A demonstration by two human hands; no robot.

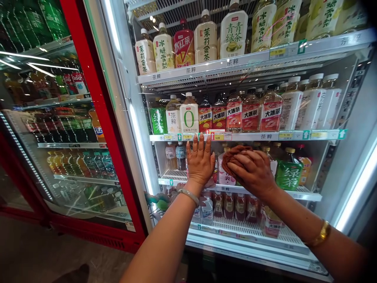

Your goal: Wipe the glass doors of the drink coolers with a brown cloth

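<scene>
My left hand (pixel 200 161) lies flat with its fingers spread against the glass door of a lit drinks fridge, just below the price strip (pixel 250 136) of the middle shelf. It holds nothing. To its right, my right hand (pixel 253 169) is closed over a bunched brown cloth (pixel 235 157), which is pressed to the same glass. Behind the glass stand rows of bottles, among them a white bottle with a green 0 (pixel 189 114) and red-labelled tea bottles (pixel 271 110). Part of the lower shelf is hidden by both hands.
At the left stands another fridge with a red frame (pixel 97 118) and shelves of bottles. A green-labelled bottle (pixel 290 171) is right of my right hand. Dark floor (pixel 29 247) shows at the lower left. Reflections cross the glass.
</scene>
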